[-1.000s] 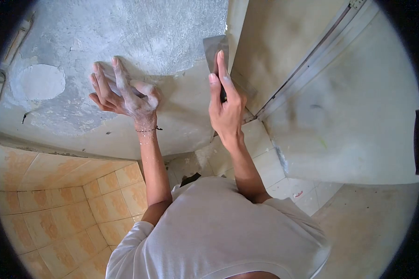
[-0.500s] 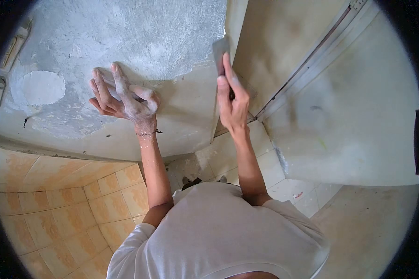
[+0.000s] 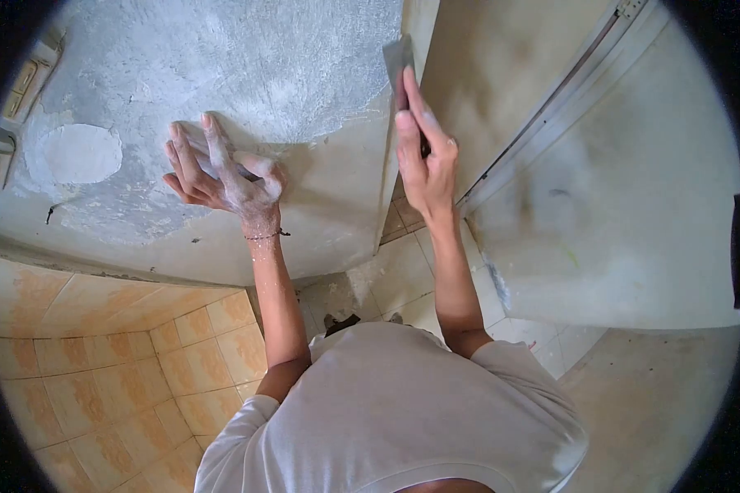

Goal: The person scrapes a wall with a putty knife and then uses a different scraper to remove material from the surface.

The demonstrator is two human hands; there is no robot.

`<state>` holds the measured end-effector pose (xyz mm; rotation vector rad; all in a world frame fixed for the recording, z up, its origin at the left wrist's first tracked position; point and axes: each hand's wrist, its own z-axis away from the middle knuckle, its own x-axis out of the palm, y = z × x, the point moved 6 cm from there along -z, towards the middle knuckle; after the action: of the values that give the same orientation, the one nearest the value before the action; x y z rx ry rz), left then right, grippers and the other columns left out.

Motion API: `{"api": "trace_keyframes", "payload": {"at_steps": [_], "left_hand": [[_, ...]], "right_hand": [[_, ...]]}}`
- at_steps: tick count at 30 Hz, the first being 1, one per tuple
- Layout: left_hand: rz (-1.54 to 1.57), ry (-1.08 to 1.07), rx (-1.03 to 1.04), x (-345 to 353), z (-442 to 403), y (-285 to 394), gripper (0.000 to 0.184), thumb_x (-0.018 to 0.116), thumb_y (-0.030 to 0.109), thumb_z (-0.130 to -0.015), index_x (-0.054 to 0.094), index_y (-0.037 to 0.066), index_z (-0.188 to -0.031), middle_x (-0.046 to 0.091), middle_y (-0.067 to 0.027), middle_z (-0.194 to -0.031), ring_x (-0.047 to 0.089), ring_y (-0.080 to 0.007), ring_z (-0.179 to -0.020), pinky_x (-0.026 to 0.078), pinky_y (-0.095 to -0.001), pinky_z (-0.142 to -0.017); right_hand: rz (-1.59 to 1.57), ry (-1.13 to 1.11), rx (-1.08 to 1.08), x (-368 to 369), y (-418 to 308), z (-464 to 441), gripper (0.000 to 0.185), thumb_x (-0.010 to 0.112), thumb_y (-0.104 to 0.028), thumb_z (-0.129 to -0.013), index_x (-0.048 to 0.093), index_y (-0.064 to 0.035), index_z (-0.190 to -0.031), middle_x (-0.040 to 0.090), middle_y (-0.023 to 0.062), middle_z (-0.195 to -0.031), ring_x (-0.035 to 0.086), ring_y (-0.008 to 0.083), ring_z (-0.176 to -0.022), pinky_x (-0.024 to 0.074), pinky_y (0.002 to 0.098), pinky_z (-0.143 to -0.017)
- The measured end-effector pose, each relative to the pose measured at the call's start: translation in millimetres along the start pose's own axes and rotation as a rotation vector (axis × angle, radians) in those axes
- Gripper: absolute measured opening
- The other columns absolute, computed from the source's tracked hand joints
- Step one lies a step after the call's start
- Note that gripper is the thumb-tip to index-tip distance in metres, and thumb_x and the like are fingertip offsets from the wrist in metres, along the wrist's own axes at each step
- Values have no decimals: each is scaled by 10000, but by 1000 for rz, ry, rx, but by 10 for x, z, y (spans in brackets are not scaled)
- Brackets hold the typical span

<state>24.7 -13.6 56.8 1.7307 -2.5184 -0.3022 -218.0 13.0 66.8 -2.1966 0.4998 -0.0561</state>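
My right hand (image 3: 429, 172) grips a putty knife (image 3: 399, 57), thumb and forefinger stretched along it. The grey blade lies at the wall's right edge, beside the rough grey-white plaster. My left hand (image 3: 226, 177), coated in white dust, is up against the plastered wall (image 3: 304, 74) with its fingers spread and its thumb bent. Between those fingers shows a flat grey piece that looks like a scraper blade (image 3: 203, 163); most of it is hidden under the hand. A thin dark bracelet (image 3: 265, 236) circles the left wrist.
A smooth white patch (image 3: 78, 154) and switch sockets (image 3: 25, 86) are on the wall at left. Orange-patterned tiles (image 3: 82, 374) cover the lower left. At right stands a pale door-like panel (image 3: 608, 205) with a metal-edged frame. Pale floor tiles (image 3: 399, 271) lie below.
My right hand and the putty knife have moved up and slightly right along the wall's edge. My left hand stays in about the same place on the wall.
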Motion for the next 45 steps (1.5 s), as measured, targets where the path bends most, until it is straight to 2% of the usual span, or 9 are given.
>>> {"api": "trace_keyframes", "payload": {"at_steps": [4,8,13,23,29,37,41,43,45], "left_hand": [[9,14,0,1,-30,45,665,373,525,-955,594,159,-1465,450,-196,-1561,351,-364,-1485,80,-514,-1252],[21,-13,2,43,-8,-3,672,369,556,-968,593,164,-1466,447,-193,-1564,345,-360,-1487,81,-514,-1251],[-15,-13,-21,29,-7,8,628,410,499,-958,595,180,-1466,443,-169,-1575,331,-333,-1499,69,-516,-1251],[-2,20,-4,9,-61,80,635,447,299,-852,614,164,-1449,446,-161,-1581,351,-321,-1495,57,-501,-1262],[-1,1,8,-14,-43,92,606,431,335,-902,605,167,-1458,444,-166,-1582,340,-313,-1500,54,-496,-1265],[20,-14,-19,9,-25,42,682,350,610,-989,589,194,-1473,440,-146,-1583,339,-305,-1499,44,-495,-1263],[19,-5,-26,16,-20,31,673,351,603,-988,591,201,-1472,444,-141,-1581,343,-302,-1496,45,-492,-1262],[9,-21,-32,16,-23,62,673,345,605,-989,605,200,-1459,447,-140,-1580,344,-301,-1494,46,-492,-1262],[11,-27,-41,20,-18,59,679,336,615,-991,612,200,-1453,448,-138,-1579,340,-298,-1495,46,-491,-1263]], "right_hand": [[98,-16,-62,50,82,360,470,495,-270,-1094,519,-16,-1489,543,165,-1508,535,296,-1386,445,383,-1129],[-15,9,10,-40,-38,38,461,516,-255,-1086,526,-16,-1481,551,169,-1499,537,282,-1385,437,367,-1134],[162,-46,-120,-50,38,334,444,512,-246,-1085,539,-33,-1474,573,158,-1472,564,302,-1344,487,357,-1086],[213,-36,-96,-97,-89,261,449,507,-235,-1084,513,-78,-1505,562,163,-1469,561,332,-1322,522,358,-1042],[224,4,-87,-100,-125,290,443,513,-226,-1079,526,-79,-1497,587,129,-1454,645,365,-1205,562,368,-951],[263,45,-69,-7,-184,341,450,508,-233,-1083,514,-80,-1507,580,119,-1453,656,362,-1175,570,345,-873],[252,107,-107,38,-228,235,456,502,-236,-1087,503,-78,-1515,581,108,-1455,654,348,-1181,570,343,-870],[99,103,7,9,-312,129,457,501,-228,-1098,500,-10,-1499,548,172,-1503,511,285,-1411,416,359,-1148],[117,70,33,3,-282,284,459,501,-231,-1098,497,-7,-1499,548,174,-1503,504,290,-1416,411,363,-1153]]}}
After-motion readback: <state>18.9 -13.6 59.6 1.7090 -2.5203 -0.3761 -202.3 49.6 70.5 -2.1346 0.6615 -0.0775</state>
